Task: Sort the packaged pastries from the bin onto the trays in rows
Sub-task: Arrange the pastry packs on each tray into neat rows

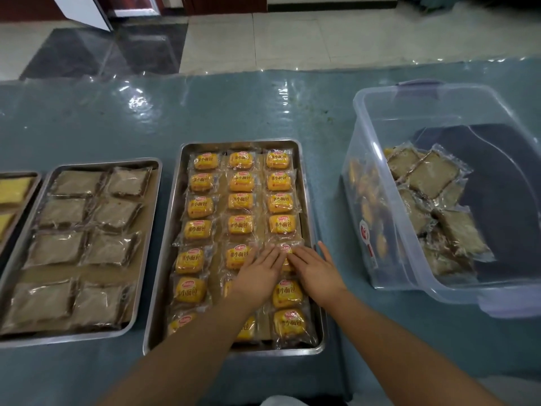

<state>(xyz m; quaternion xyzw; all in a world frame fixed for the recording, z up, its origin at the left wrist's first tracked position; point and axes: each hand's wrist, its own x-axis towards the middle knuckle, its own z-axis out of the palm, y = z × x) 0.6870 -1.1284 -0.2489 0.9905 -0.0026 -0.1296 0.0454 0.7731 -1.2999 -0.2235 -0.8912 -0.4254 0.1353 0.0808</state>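
A steel tray [308,200] in the middle holds three rows of yellow packaged buns. My left hand [259,273] and my right hand [314,269] lie flat side by side over one yellow bun packet [285,249] in the right row, fingers straight and pressing on it. The packet is mostly hidden under my fingers. A clear plastic bin [380,159] at the right holds several brown pastry packets [433,174] and some yellow ones along its left wall.
A second steel tray [155,183] to the left carries two rows of brown pastry packets. A third tray [32,183] with pale yellow cakes shows at the far left edge. The table has a blue-grey glossy cover; tiled floor lies beyond it.
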